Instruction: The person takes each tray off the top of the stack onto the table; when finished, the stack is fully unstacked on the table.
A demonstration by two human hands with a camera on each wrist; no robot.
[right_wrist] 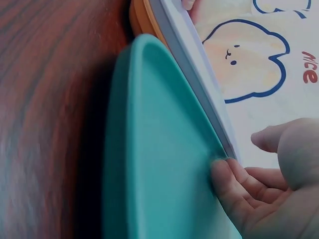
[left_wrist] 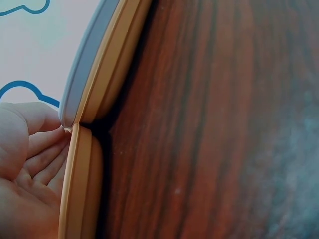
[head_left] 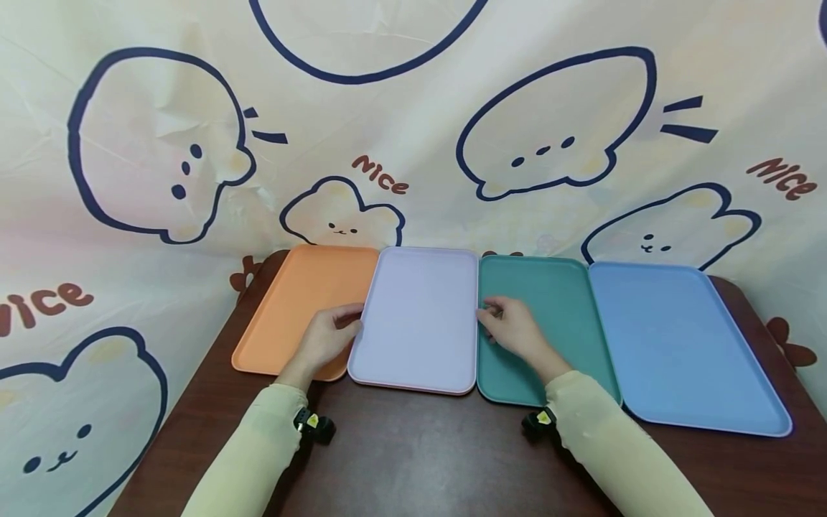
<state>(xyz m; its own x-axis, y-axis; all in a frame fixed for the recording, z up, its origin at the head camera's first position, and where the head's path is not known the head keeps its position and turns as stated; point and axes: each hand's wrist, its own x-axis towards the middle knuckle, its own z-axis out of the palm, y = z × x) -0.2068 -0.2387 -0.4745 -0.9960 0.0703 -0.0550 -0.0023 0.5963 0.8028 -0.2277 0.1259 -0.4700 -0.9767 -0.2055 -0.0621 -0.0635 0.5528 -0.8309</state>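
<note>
A lavender tray [head_left: 420, 319] lies flat between an orange tray [head_left: 310, 287] and a green tray [head_left: 543, 280]. Below its rim in the left wrist view runs an orange edge [left_wrist: 110, 64], as of another tray underneath. My left hand [head_left: 326, 336] pinches the lavender tray's left rim, thumb and fingertips meeting there. The fingertips partly hide behind that rim. On the opposite side my right hand [head_left: 513, 329] reaches over the green tray. Its curled fingers [right_wrist: 232, 186] touch the seam between green and lavender, while the thumb [right_wrist: 266, 138] stands apart from the rim.
At the far right a blue tray [head_left: 685, 345] adjoins the green one. All the trays lie in a row on a dark brown wooden table [head_left: 413, 445]. Behind them hangs a pale cloth [head_left: 426, 129] with cartoon drawings, close to the table's back edge.
</note>
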